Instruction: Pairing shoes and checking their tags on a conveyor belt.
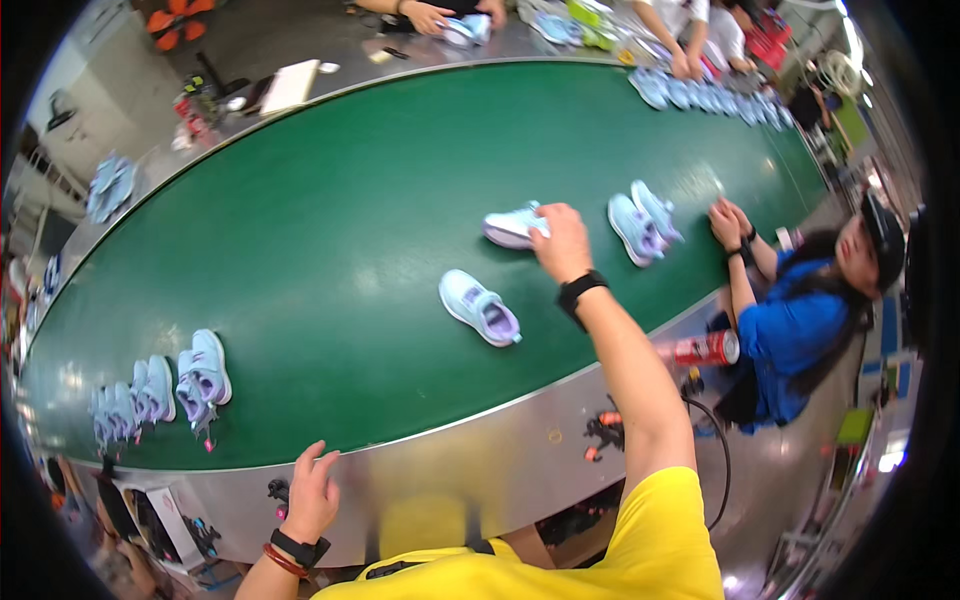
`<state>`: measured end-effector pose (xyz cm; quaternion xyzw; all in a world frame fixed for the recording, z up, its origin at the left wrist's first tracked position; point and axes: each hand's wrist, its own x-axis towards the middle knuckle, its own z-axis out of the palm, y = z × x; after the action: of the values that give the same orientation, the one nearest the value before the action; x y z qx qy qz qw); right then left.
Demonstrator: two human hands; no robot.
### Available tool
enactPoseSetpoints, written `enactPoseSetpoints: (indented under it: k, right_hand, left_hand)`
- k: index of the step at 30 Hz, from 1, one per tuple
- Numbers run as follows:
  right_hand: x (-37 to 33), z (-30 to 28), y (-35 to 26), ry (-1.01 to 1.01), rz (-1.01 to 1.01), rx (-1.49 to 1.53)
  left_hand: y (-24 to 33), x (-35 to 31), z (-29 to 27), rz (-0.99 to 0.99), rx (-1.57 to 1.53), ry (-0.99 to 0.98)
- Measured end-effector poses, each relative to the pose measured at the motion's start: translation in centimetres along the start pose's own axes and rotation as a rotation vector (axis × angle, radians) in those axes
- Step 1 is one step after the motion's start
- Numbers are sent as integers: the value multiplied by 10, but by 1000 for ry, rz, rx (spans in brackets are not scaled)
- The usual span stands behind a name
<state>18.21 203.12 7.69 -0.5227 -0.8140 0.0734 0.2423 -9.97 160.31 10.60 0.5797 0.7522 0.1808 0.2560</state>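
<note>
Shoe (pixel 468 297) on belt (pixel 330 220), about mid-length; second shoe (pixel 510 228) in right hand (pixel 565 245), behind it and slightly right. Pair (pixel 628 225) further right. Near row (pixel 156 388) toward left end, far row (pixel 652 90) along far right edge.

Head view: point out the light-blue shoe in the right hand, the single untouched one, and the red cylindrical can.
Held light-blue shoe (pixel 514 224): head view, side near the sole.
Untouched light-blue shoe (pixel 474 300): head view, upper ahead of the opening.
Red cylindrical can (pixel 704 349): head view, curved side.

Shoes (pixel 463 295) pale blue, lilac inside; work surface (pixel 330 250) green; shirt (pixel 660 540) yellow.
</note>
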Motion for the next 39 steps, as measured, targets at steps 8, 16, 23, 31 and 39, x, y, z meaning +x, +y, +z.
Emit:
enactPoseSetpoints:
  k: [8, 16, 23, 31, 39]
  right_hand:
    - [-1, 15, 50, -464, 28, -139]
    - [-88, 37, 37, -279, -93, 9]
    - [-109, 47, -14, -454, 40, -111]
    - [-142, 105, -177, -368, 110, 139]
    - [-208, 107, -369, -261, -270, 89]
  left_hand:
    - [-2, -13, 7, -66, -25, 3]
    - [-29, -41, 16, -61, -32, 57]
    - [-64, -62, -23, -155, -11, 277]
    - [-147, -125, -45, -468, -100, 306]
    - [-165, -132, -26, -99, -18, 200]
